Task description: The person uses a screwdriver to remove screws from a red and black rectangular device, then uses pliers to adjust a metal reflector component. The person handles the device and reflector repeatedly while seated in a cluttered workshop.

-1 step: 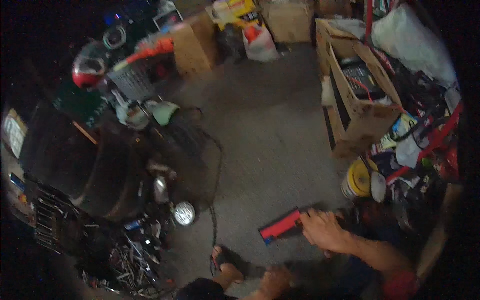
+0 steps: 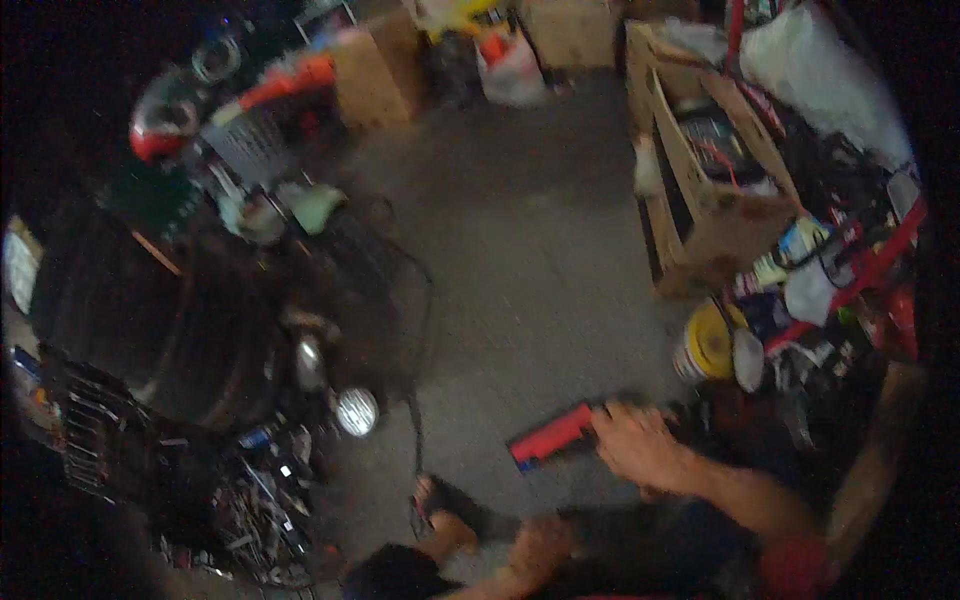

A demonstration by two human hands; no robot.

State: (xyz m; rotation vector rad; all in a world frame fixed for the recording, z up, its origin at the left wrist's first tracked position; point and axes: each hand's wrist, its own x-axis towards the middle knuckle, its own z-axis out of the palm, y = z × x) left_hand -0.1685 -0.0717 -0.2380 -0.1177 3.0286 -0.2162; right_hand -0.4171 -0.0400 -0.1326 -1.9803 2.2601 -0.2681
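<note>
My right hand (image 2: pixel 640 445) grips a long, flat red object (image 2: pixel 548 435) with a blue tip, low on the right side of the view. My left hand (image 2: pixel 540 545) is at the bottom centre, below the red object; it is blurred, and its fingers are too unclear to read. My sandalled foot (image 2: pixel 448 525) rests on the concrete floor (image 2: pixel 520 330) to the left of that hand. A black cable (image 2: pixel 418 420) runs along the floor beside the foot.
Tyres (image 2: pixel 150 320), scattered tools (image 2: pixel 270 500) and a round lamp (image 2: pixel 357 411) lie at left. An open cardboard box (image 2: pixel 730 230), a yellow bucket (image 2: pixel 705 345) and piled clutter stand at right. Cardboard boxes (image 2: pixel 375 80), bags and a grey basket (image 2: pixel 248 145) line the back.
The whole scene sits slightly higher and further left in the frame, with more blur. My right hand still holds the red object, which has shifted with it.
</note>
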